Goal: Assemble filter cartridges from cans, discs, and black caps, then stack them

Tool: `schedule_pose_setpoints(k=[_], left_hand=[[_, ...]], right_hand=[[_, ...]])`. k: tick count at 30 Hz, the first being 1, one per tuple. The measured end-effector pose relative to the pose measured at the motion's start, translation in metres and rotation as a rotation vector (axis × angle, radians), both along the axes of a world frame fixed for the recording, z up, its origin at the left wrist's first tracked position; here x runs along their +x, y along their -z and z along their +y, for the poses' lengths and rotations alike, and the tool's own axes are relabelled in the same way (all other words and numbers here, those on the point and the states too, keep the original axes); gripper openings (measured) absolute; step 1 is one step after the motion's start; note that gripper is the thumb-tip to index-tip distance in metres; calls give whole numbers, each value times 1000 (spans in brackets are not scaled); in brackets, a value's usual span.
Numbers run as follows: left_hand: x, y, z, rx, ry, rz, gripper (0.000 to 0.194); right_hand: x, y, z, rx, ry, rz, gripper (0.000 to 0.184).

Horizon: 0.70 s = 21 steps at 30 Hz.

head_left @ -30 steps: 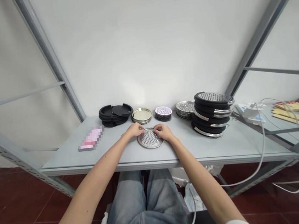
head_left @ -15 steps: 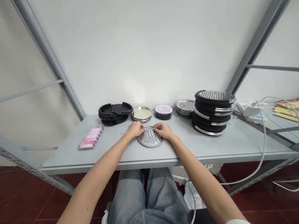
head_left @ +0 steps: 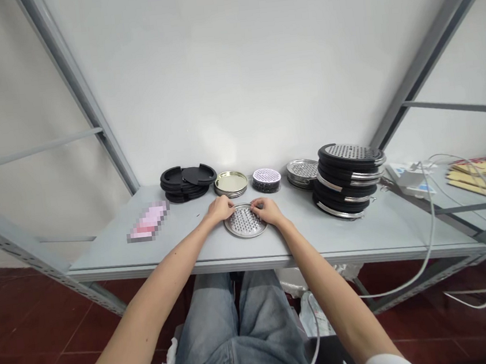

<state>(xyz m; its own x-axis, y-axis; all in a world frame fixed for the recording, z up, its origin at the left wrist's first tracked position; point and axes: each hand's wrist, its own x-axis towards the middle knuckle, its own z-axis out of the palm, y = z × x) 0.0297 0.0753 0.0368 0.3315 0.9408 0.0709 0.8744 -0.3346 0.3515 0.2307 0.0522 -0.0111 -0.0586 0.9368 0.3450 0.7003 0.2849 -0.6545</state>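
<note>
A round silver disc full of holes with a raised rim (head_left: 245, 223) lies flat on the grey table in front of me. My left hand (head_left: 221, 208) pinches its upper left edge, fingers closed. On the upper right edge, the fingers of my right hand (head_left: 267, 210) are closed on the rim. Behind the disc stand a stack of shiny gold-toned round lids (head_left: 231, 181) and a short stack of discs with a pale purple perforated top (head_left: 266, 177). Farther right sits a stack of silver perforated discs (head_left: 302, 170).
Black notched rings (head_left: 187, 183) are stacked at the back left. A tall stack of black rings with silver bands (head_left: 350, 179) stands on the right. A blurred pink object (head_left: 148, 221) lies on the left. Metal shelf posts (head_left: 81, 94) flank the grey table (head_left: 116, 259); a white cable (head_left: 427, 243) hangs at right.
Both hands stay on the rim of the perforated disc, with hardly any movement. The whole view has shifted slightly.
</note>
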Motion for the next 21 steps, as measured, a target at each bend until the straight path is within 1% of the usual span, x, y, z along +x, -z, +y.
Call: schedule_pose_setpoints(k=[3, 6, 9, 11, 12, 15, 18, 21], left_hand=[[0, 3, 4, -19, -27, -40, 18], [-3, 5, 7, -16, -17, -93, 21], [-10, 7, 6, 45, -16, -157, 24], [-18, 9, 0, 104, -15, -212, 27], [-22, 12, -4, 132, 1, -241, 28], [-35, 21, -19, 212, 110, -293, 31], [-45, 32, -30, 284, 217, -254, 37], [-48, 39, -33, 331, 263, -224, 37]], right_hand=[[0, 1, 1, 4, 4, 1, 10], [1, 1, 1, 6, -11, 17, 11], [1, 1, 1, 5, -27, 28, 11], [1, 1, 2, -1, -26, 27, 11], [1, 1, 2, -2, -24, 26, 11], [1, 4, 4, 4, -19, 31, 11], [1, 6, 6, 3, -23, 51, 10], [2, 7, 7, -21, -48, 87, 11]])
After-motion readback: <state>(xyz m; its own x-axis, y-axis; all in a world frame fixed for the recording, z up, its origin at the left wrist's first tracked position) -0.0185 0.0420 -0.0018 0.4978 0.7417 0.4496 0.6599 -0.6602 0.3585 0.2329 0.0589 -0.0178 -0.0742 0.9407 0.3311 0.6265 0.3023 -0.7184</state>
